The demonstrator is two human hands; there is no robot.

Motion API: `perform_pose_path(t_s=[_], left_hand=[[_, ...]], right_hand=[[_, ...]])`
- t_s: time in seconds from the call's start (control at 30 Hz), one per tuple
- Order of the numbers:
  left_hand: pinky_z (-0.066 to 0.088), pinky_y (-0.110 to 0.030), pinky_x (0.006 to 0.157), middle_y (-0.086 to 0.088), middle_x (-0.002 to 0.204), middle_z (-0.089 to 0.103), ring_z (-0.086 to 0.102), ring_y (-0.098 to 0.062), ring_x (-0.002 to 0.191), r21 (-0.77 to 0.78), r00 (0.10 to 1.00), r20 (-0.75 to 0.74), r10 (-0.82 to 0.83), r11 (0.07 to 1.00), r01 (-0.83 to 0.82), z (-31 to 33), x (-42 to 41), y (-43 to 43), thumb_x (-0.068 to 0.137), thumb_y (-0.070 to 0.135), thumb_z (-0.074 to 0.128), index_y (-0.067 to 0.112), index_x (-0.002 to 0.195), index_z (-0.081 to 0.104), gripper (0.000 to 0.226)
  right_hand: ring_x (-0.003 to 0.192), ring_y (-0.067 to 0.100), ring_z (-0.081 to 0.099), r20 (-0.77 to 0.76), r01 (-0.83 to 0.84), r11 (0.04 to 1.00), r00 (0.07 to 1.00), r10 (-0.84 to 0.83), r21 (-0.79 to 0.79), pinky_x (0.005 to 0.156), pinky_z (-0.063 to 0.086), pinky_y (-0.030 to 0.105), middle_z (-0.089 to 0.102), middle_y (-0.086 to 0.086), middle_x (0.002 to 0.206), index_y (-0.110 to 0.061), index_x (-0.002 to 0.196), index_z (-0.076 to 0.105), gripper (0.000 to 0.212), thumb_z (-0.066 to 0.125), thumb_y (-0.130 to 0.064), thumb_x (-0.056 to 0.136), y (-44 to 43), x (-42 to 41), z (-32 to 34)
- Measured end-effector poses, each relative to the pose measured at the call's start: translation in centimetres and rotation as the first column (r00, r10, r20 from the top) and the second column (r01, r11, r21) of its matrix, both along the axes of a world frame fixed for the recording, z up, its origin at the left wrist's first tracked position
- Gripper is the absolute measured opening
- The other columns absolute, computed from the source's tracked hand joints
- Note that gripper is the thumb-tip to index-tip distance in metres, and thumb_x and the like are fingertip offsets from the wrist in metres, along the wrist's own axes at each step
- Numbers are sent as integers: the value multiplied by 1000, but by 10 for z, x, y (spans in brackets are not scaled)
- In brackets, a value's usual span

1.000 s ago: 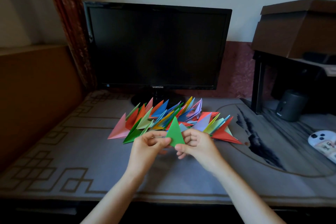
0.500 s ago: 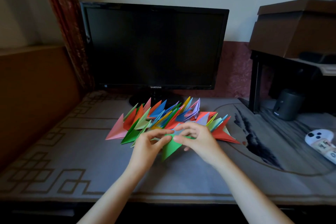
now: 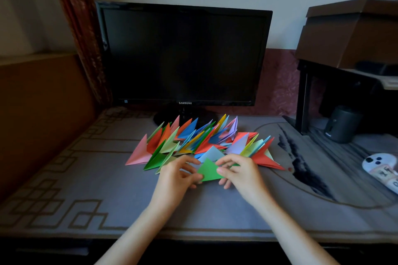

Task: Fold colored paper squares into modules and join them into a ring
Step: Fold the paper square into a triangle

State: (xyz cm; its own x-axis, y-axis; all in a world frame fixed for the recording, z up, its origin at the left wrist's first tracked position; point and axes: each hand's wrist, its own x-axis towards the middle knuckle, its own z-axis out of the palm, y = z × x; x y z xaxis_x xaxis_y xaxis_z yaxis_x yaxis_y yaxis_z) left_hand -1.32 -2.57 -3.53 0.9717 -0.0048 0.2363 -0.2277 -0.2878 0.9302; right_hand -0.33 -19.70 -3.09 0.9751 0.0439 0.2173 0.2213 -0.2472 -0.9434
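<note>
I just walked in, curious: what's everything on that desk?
monitor: one, black, back centre.
folded papers: too many to count, mixed colours, piled before the monitor.
green paper: one, triangle, between both hands.
mat: one, grey patterned, beneath monitor and papers.
box: one, brown, upper right on a black stand.
cylinder: one, dark, under that stand.
white gadget: one, mat's right edge.
curtain: one, red, back left.
left hand: pinches the green paper's left edge.
right hand: pinches its right edge.

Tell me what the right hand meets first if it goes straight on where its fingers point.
The right hand, pinching the green module, points left: next it likely meets the left hand, depth unclear.
</note>
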Motion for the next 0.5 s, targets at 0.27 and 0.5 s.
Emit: perform_pose_path(t_s=[0.27, 0.5], left_hand=[[46, -22, 69, 8, 85, 57, 55, -1, 72, 353, 968, 251, 32, 928, -122, -15, 6, -2, 76, 11, 75, 22, 98, 71, 25], [43, -23, 79, 1, 97, 61, 54, -16, 93, 491, 957, 288, -14, 861, -136, -24, 8, -2, 84, 20, 68, 21, 100, 74, 17]], right_hand=[[57, 6, 47, 137, 147, 878, 986, -95, -455, 60, 44, 25, 52, -7, 68, -24, 82, 65, 16, 67, -7, 81, 2, 1, -14], [97, 9, 47, 264, 241, 709, 961, -79, -663, 70, 38, 25, 50, -11, 94, -28, 90, 67, 10, 57, -30, 91, 2, -2, -18]])
